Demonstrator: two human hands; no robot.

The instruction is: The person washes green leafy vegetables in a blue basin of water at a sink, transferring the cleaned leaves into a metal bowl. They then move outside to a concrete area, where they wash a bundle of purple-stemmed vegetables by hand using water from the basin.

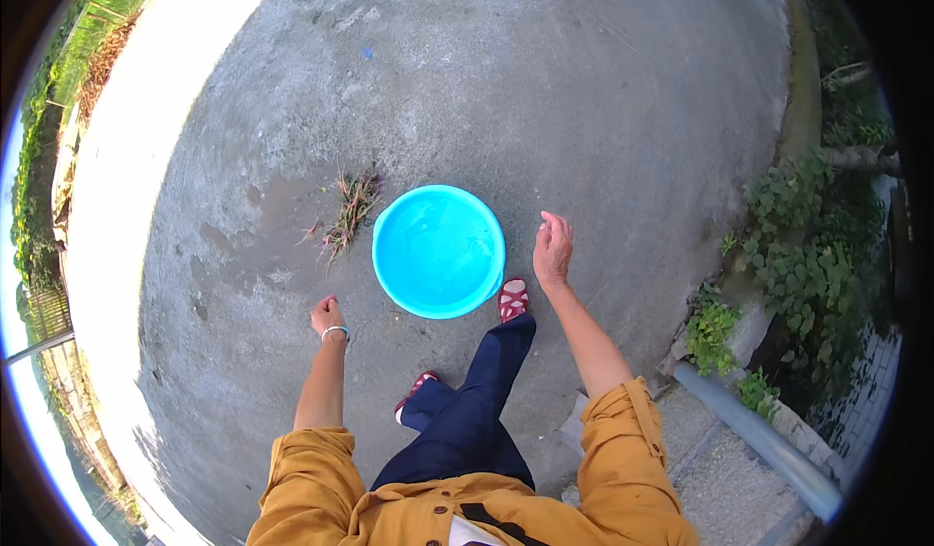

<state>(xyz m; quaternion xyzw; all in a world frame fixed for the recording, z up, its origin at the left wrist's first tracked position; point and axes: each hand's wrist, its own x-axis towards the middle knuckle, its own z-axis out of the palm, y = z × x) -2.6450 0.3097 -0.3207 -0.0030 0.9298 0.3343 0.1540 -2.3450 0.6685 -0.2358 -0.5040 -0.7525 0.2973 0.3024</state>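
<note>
A round bright-blue plastic basin stands on the concrete before me, with clear, rippled water in it. To its left lies a loose bunch of uprooted plants with thin, reddish stems or roots. My left hand, a light bracelet on its wrist, hangs below the plants with its fingers curled in; nothing shows in it. Out to the basin's right is my right hand, loosely bent and holding nothing visible. Neither hand touches the basin.
My right foot in a red sandal is close by the basin's lower right edge; the other sandal is farther back. A grey pipe and leafy plants border the concrete on the right. A small blue scrap lies ahead.
</note>
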